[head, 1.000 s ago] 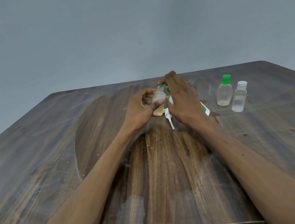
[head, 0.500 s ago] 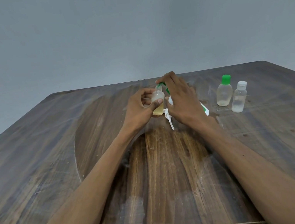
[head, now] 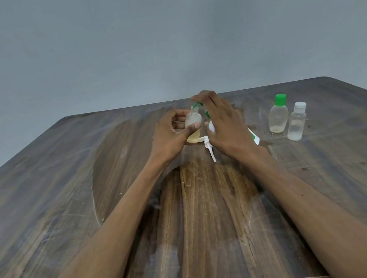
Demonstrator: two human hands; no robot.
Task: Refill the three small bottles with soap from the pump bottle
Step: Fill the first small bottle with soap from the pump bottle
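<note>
The left hand (head: pixel 172 135) grips an open small bottle (head: pixel 193 125), a little yellowish soap in its bottom, mid-table (head: pixel 67 206). The right hand (head: pixel 226 126) covers the pump bottle (head: pixel 253 136) just beside it, fingers on the green pump (head: pixel 196 105) above the small bottle's mouth; its grip I cannot tell. A white cap (head: pixel 209 147) lies below. To the right, near each other, stand a green-capped bottle (head: pixel 278 114) and a white-capped bottle (head: pixel 296 121).
</note>
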